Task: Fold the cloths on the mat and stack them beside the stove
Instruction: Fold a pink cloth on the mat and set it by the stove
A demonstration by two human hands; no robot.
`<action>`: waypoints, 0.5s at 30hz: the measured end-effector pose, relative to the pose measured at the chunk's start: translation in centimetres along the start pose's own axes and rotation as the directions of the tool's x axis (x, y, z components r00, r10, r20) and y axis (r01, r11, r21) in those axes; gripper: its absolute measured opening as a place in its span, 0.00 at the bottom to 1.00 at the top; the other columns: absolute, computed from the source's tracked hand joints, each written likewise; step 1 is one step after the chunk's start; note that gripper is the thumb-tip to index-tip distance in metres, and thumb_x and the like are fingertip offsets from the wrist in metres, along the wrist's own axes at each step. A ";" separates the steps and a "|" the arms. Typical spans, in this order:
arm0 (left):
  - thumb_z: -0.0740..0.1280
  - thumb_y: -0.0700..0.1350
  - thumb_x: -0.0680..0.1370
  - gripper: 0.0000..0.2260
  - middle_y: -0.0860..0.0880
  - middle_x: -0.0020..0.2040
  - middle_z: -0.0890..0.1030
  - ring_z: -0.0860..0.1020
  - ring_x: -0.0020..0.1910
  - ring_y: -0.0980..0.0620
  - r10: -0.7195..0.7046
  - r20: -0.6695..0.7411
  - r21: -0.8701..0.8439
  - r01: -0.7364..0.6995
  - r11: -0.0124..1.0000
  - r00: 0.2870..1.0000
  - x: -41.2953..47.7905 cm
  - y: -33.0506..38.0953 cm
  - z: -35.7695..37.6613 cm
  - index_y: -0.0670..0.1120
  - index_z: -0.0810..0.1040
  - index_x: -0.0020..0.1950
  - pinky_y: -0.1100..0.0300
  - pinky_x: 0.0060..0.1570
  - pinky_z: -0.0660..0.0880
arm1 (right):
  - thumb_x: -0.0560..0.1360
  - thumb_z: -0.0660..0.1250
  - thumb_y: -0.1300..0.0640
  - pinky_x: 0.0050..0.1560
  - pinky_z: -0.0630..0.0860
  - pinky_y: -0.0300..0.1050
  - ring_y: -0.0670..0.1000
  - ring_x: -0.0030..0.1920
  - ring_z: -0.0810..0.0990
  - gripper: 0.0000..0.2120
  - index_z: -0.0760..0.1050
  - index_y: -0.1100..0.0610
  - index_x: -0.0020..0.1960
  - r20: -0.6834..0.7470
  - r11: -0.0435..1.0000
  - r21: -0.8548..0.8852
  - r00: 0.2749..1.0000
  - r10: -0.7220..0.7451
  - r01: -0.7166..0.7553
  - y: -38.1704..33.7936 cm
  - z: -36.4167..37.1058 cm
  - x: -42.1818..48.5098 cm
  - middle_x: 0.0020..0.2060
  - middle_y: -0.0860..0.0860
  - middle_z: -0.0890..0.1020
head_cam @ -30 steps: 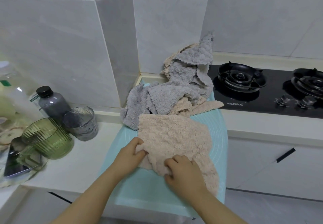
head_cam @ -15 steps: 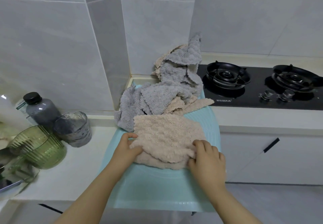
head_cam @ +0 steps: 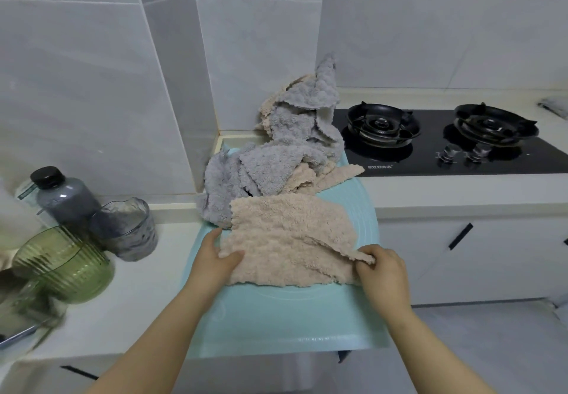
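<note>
A: Beige cloth (head_cam: 289, 240): lying on teal mat (head_cam: 276, 316), near side, far left corner touching heap of grey and beige cloths (head_cam: 285, 160). Stove (head_cam: 430, 147) off to the right; no folded stack visible beside it.
B: Hands?
A: Left hand (head_cam: 215, 263): gripping left edge, thumb on top. Right hand (head_cam: 382, 270): pinching right corner, raised a little off the mat.
B: Doing this fold well?
A: Likely: pull taut between both grips, smooth out the doubled flap at right, then bring one edge over onto the other, corners matched. Keep away from the heap; risk of fluffy nap snagging and dragging a neighbour along.
</note>
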State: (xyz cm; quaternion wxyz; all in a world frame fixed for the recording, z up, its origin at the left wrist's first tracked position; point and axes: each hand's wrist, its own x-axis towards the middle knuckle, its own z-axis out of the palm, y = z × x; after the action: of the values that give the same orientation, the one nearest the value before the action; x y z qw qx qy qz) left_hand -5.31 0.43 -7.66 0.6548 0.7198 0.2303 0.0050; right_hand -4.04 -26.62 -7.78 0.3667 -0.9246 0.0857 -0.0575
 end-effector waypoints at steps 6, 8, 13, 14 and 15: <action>0.69 0.35 0.74 0.06 0.43 0.42 0.82 0.80 0.37 0.49 -0.251 0.025 -0.124 0.252 0.960 0.968 -2.5 0.0 -0.8 0.38 0.77 0.51 0.64 0.27 0.78 | 0.76 0.65 0.62 0.39 0.74 0.37 0.48 0.38 0.76 0.05 0.78 0.57 0.42 0.136 0.814 0.569 0.990 0.042 -0.113 -0.7 -3.0 -1.4 0.37 0.52 0.80; 0.69 0.37 0.75 0.04 0.45 0.41 0.81 0.79 0.36 0.50 -0.213 -0.017 -0.140 0.208 0.968 0.977 -4.0 0.3 -0.8 0.41 0.77 0.49 0.65 0.25 0.76 | 0.77 0.65 0.61 0.36 0.73 0.31 0.48 0.37 0.76 0.06 0.78 0.63 0.45 0.154 0.801 0.590 0.988 0.010 -0.100 -0.2 -3.7 -2.1 0.37 0.54 0.80; 0.70 0.37 0.73 0.04 0.44 0.38 0.79 0.76 0.34 0.49 -0.069 -0.090 -0.016 0.068 0.998 0.994 -8.0 0.2 -1.1 0.42 0.77 0.42 0.61 0.30 0.73 | 0.77 0.65 0.59 0.39 0.70 0.43 0.51 0.38 0.72 0.13 0.74 0.70 0.46 0.189 0.832 0.550 0.981 -0.041 -0.071 1.7 -5.1 -3.8 0.40 0.69 0.76; 0.71 0.37 0.73 0.05 0.44 0.36 0.78 0.73 0.32 0.49 -0.046 -0.098 0.017 0.048 0.999 0.994 -8.9 0.0 -1.2 0.42 0.76 0.40 0.61 0.31 0.69 | 0.77 0.65 0.59 0.39 0.70 0.43 0.51 0.37 0.73 0.12 0.74 0.70 0.46 0.199 0.837 0.543 0.979 -0.050 -0.068 2.0 -5.4 -4.2 0.39 0.68 0.77; 0.72 0.38 0.72 0.07 0.45 0.33 0.74 0.70 0.31 0.50 -0.025 -0.104 0.049 0.030 0.998 0.994 -9.6 -0.3 -1.3 0.42 0.75 0.38 0.61 0.30 0.64 | 0.77 0.65 0.59 0.39 0.70 0.43 0.51 0.37 0.73 0.12 0.75 0.69 0.45 0.210 0.838 0.541 0.976 -0.059 -0.065 2.4 -5.6 -4.6 0.36 0.65 0.77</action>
State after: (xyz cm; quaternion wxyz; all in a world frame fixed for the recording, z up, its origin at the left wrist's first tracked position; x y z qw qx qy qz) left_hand -14.40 -1.62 -4.88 0.6236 0.7316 0.2740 0.0275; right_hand -9.81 -31.16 -5.60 0.6217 -0.7825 0.0266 0.0228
